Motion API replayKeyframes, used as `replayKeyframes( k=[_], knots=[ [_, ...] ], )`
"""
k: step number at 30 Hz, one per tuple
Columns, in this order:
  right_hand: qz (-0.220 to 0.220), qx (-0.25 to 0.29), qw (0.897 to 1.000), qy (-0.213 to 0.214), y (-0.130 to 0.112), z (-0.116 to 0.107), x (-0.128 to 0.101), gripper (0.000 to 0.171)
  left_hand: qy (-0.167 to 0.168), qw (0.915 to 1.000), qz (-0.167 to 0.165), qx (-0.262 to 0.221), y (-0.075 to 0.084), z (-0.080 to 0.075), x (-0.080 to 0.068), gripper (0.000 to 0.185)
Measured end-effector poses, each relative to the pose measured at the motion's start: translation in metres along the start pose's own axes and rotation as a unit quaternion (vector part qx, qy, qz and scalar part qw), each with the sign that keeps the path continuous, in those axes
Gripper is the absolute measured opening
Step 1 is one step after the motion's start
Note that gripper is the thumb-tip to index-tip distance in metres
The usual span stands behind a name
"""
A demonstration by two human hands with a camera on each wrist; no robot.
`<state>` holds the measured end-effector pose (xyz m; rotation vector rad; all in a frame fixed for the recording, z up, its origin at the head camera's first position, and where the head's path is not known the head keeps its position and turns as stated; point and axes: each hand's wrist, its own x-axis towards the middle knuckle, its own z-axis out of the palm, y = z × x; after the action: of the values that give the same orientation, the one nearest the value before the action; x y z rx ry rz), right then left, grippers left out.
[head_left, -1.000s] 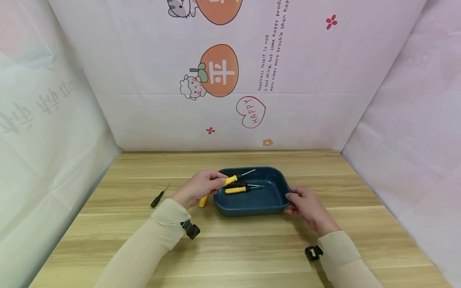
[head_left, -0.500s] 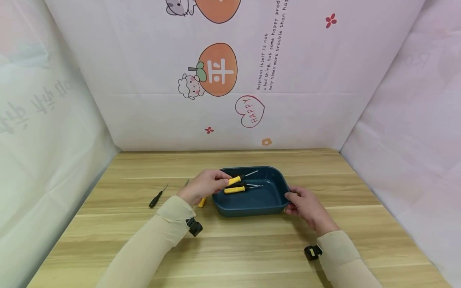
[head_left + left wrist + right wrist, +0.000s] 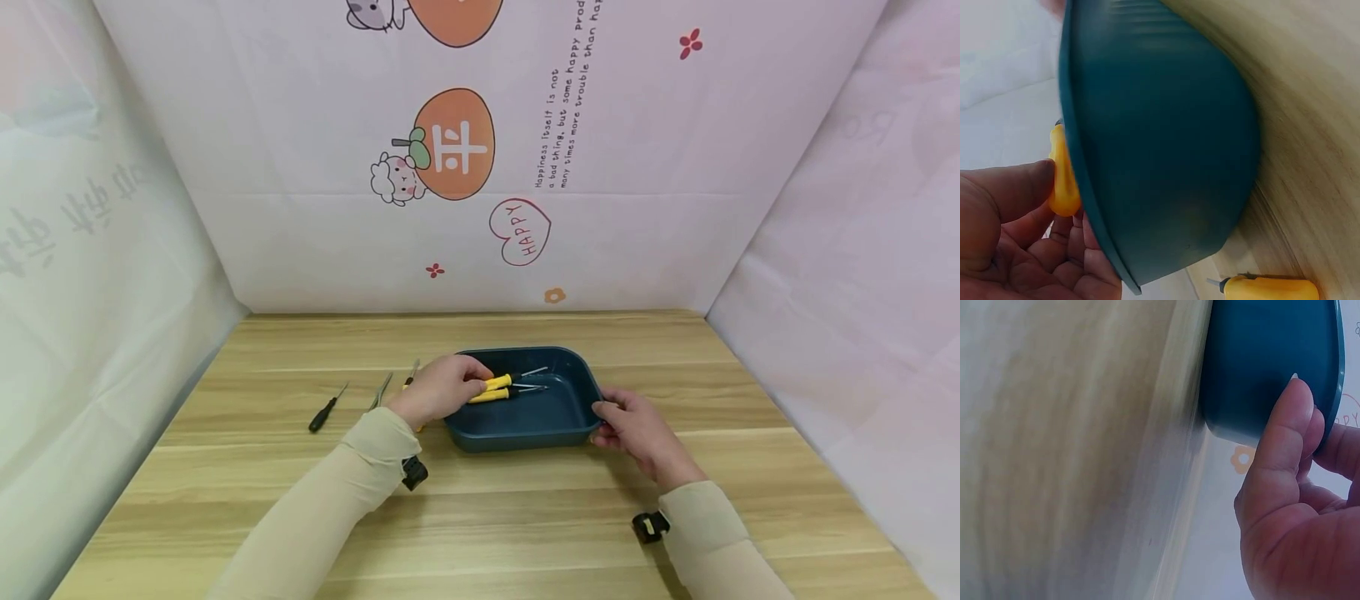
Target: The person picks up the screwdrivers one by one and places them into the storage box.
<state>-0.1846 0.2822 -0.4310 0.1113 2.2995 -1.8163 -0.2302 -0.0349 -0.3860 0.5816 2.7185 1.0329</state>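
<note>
My left hand (image 3: 444, 388) pinches a yellow-handled screwdriver (image 3: 501, 382) low inside the left part of a dark blue box (image 3: 525, 442). In the left wrist view, thumb and fingers press its yellow handle (image 3: 1063, 178) just past the box rim. Another yellow-handled screwdriver (image 3: 489, 397) lies in the box close below it, partly covered by the hand. My right hand (image 3: 643, 433) grips the box's right end near the front corner. Seen from the right wrist, thumb and fingers of the right hand (image 3: 1291, 506) are on either side of the box wall (image 3: 1266, 350).
Left on the wooden table (image 3: 495, 517) lies a black screwdriver (image 3: 323, 414). Metal tool tips (image 3: 382, 389) show behind the left forearm. A yellow-handled tool (image 3: 1270, 289) lies beside the box in the left wrist view. Printed cloth walls (image 3: 315, 250) enclose the table's back and sides.
My left hand has moved right and lower into the box with the screwdriver, uncovering tool tips on the table behind it. The right hand keeps its grip on the box.
</note>
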Motion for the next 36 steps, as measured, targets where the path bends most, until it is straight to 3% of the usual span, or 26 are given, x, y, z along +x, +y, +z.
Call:
replayKeyframes(
  k=[7,13,23,36],
  knots=[
    [0.0,0.0,1.0,-0.001,0.0,0.0,0.0,0.046,0.008,0.9971,0.036,0.067,-0.001,0.005,0.002,0.024],
    [-0.002,0.003,1.0,0.001,0.0,0.001,0.0,0.045,0.015,0.9872,0.07,0.143,-0.005,0.014,0.006,0.025],
    [0.002,0.002,1.0,0.002,-0.001,0.002,-0.002,0.046,0.019,0.971,0.084,0.223,-0.006,0.024,0.013,0.023],
    [0.005,-0.001,1.0,0.003,-0.001,0.002,-0.002,0.047,0.022,0.9566,0.092,0.276,-0.009,0.032,0.015,0.022]
  ],
)
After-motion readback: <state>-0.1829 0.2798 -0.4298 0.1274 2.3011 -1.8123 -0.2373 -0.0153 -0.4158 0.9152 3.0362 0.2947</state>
